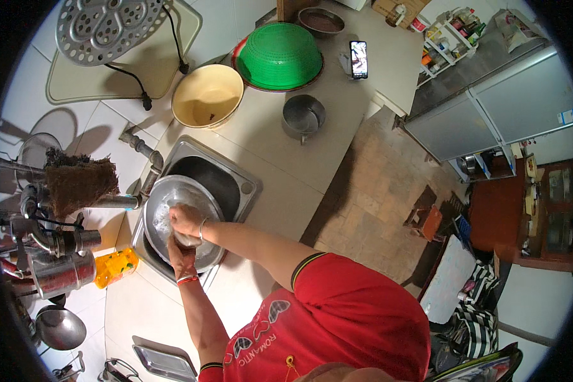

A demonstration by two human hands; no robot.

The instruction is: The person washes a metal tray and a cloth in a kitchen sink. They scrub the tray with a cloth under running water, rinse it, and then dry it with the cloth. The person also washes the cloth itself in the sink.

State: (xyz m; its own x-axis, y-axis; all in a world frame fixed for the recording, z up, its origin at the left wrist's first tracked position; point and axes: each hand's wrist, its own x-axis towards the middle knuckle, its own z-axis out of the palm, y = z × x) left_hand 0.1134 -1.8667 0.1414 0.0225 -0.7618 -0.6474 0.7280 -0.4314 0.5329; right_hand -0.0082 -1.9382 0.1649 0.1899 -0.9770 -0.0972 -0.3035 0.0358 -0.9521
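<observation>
A round metal basin point(151, 210) with sudsy or frothy water rests tilted over the stainless steel sink point(248, 191). My right hand point(186, 220), with a silver bangle at its wrist, is curled into a fist inside the basin. Just below it, my left hand point(181, 255), wearing a red band and a bangle, cups a pale wet thing point(191, 239). Both hands press on that thing between them. Fingers cover most of it, so I cannot tell what it is.
A yellow bottle point(116, 267) stands left of the sink. Along the counter are a cream basin point(207, 95), an upturned green plastic basket point(281, 57), a metal pot point(303, 116) and a phone point(358, 59) on a stand. A metal tray point(164, 361) lies near my left arm.
</observation>
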